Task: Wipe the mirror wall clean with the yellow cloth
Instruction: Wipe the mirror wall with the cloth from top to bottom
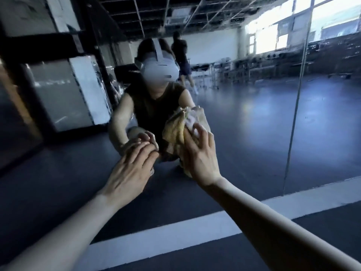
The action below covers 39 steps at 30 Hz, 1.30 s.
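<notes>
The mirror wall (pixel 254 124) fills most of the view and shows my own crouched reflection. My right hand (pixel 201 159) presses the bunched yellow cloth (pixel 175 132) flat against the glass, low and near the middle. My left hand (pixel 130 169) rests on the mirror just left of the cloth, fingers together and flat, holding nothing. Each hand's reflection meets it at the fingertips.
A white baseboard strip (pixel 195 225) runs along the mirror's foot above the dark floor (pixel 322 227). A vertical seam (pixel 295 122) splits the mirror panels on the right. Reflected are a second person (pixel 180 53), chairs and bright windows (pixel 273 38).
</notes>
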Available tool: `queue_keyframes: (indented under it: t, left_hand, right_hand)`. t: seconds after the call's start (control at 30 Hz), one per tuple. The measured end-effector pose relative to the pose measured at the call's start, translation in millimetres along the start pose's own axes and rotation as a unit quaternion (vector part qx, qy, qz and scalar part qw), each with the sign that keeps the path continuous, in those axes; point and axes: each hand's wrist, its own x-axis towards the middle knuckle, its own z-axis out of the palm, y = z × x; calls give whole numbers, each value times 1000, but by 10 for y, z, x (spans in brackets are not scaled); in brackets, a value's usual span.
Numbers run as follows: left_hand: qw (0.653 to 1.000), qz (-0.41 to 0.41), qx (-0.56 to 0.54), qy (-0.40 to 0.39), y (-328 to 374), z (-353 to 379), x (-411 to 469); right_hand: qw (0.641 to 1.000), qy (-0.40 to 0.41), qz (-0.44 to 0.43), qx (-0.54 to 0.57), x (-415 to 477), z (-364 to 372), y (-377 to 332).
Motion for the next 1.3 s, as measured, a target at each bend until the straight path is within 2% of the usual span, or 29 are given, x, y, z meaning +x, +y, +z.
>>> queue_keyframes:
  t: [0.03, 0.1, 0.2, 0.27, 0.33, 0.4, 0.5, 0.57, 0.63, 0.7, 0.77, 0.83, 0.9, 0.97, 1.07, 1.13, 1.23, 1.3]
  left_hand:
    - [1000, -15, 4, 2, -35, -12, -60]
    - [1000, -20, 10, 6, -70, 17, -218]
    - [1000, -6, 4, -8, -77, 117, -551]
    - [1000, -9, 5, -19, -112, 148, -714]
    - [999, -36, -5, -9, -197, 131, -811]
    - [996, -89, -20, -4, -311, 75, -863]
    - [985, -163, -45, 30, -508, -10, -835]
    - [973, -215, -58, 59, -633, -59, -746]
    - [955, -270, -70, 100, -741, -117, -630]
    - [927, -330, -93, 153, -793, -152, -559]
    - [891, -394, -110, 197, -777, -129, -607]
    - [854, -455, -125, 218, -743, -73, -746]
    - [841, -484, -124, 208, -727, -16, -924]
    - [848, -484, -121, 179, -780, -4, -1081]
    - [850, -491, -124, 146, -921, -96, -1242]
    - [847, -497, -130, 132, -997, -122, -1363]
    - [847, -499, -142, 117, -1034, -68, -1618]
    - [848, -495, -164, 95, -1008, -2, -1772]
  right_hand:
    - [1000, -11, -16, -14, -92, 60, -10]
    - [991, -67, -108, -41, -391, 212, -14]
    - [939, -165, -299, -47, -653, 326, 19]
    - [903, -149, -397, -65, -497, 301, 20]
    - [891, -114, -435, -67, -213, 241, -45]
    - [913, -81, -394, -64, 116, 252, -207]
    - [979, -9, -193, -63, 547, 368, -599]
    - [993, 29, -98, -60, 629, 454, -830]
    - [992, 10, -108, -62, 421, 575, -895]
    - [962, -57, -252, -89, 39, 714, -840]
    - [879, -132, -434, -143, -219, 802, -704]
    - [820, -175, -522, -154, -157, 829, -641]
    - [802, -180, -555, -131, 57, 804, -714]
    - [827, -132, -534, -116, 412, 772, -914]
    - [905, -59, -407, -103, 944, 797, -1382]
    - [932, -47, -343, -105, 1065, 827, -1675]
    - [952, -56, -287, -93, 865, 963, -1812]
    - [936, -93, -328, -92, 530, 1095, -1763]
